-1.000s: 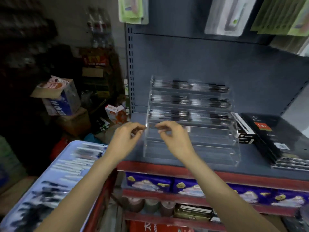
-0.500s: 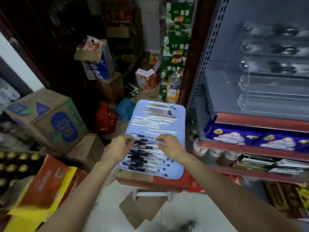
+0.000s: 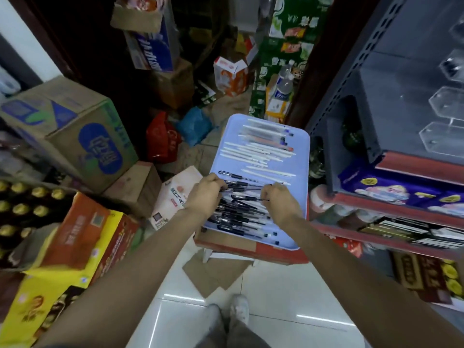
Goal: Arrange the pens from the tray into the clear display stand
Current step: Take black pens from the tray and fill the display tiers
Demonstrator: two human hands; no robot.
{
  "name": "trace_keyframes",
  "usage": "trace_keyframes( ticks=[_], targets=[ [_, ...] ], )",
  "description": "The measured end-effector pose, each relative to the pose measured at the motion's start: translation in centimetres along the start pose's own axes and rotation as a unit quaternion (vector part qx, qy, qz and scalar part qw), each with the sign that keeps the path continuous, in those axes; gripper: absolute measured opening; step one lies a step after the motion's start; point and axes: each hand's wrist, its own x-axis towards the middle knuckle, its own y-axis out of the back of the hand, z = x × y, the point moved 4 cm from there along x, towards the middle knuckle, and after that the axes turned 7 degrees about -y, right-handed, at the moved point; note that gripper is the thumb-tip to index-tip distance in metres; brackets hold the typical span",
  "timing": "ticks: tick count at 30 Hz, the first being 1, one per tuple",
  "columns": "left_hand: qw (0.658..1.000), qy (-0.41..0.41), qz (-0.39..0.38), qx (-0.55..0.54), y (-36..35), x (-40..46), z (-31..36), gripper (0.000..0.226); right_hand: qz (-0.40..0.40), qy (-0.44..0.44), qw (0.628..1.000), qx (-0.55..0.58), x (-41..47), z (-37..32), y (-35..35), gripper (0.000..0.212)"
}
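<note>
Pens with black caps [image 3: 241, 214] lie heaped under and between your hands on the light-blue tray [image 3: 302, 177]. Your left hand [image 3: 204, 195] curls its fingers onto the pile's left end, your right hand [image 3: 281, 200] onto its right end; whether either actually pinches a pen, you cannot tell. White pens [image 3: 258, 151] lie just beyond your fingertips. Well off to the right of your right hand stands the clear display stand [image 3: 444, 121].
</note>
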Motion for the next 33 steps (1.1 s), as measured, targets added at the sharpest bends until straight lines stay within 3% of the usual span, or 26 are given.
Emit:
trace_keyframes(
  ticks=[6,10,13,18,23,25,28,30,33],
  targets=[
    [1.0,0.004,-0.006,0.006,-0.1,1.2,0.0,0.013,0.017,-0.012,0.999,0.043,0.2,0.9,0.4,0.013],
    [0.993,-0.007,0.031,-0.112,1.3,0.8,0.3,0.009,0.079,0.022,0.988,0.128,-0.6,1.2,2.5,0.012],
    [0.973,-0.021,0.065,-0.22,4.1,0.5,2.0,0.011,0.093,0.057,0.98,0.165,-1.3,0.7,4.6,0.011],
    [0.925,-0.046,0.102,-0.363,8.4,1.9,6.2,0.006,0.064,0.045,0.955,0.285,-3.0,0.7,8.4,0.008],
    [0.866,-0.043,0.136,-0.48,11.1,3.9,12.8,0.011,0.111,0.045,0.893,0.434,-4.7,3.4,14.0,0.006],
    [0.871,-0.068,0.109,-0.475,11.2,5.2,16.6,0.003,0.135,0.052,0.86,0.49,-5.2,5.0,16.4,0.012],
    [0.887,-0.13,0.099,-0.432,11.3,7.0,23.0,0.029,0.162,0.054,0.832,0.528,-5.7,8.4,19.2,0.016],
    [0.899,-0.157,0.107,-0.393,11.3,8.1,27.0,0.04,0.184,0.035,0.836,0.516,-5.9,11.5,21.0,0.013],
    [0.921,-0.229,0.117,-0.293,11.1,9.8,33.4,0.026,0.236,0.039,0.856,0.459,-6.7,17.4,24.4,0.015]
  ],
)
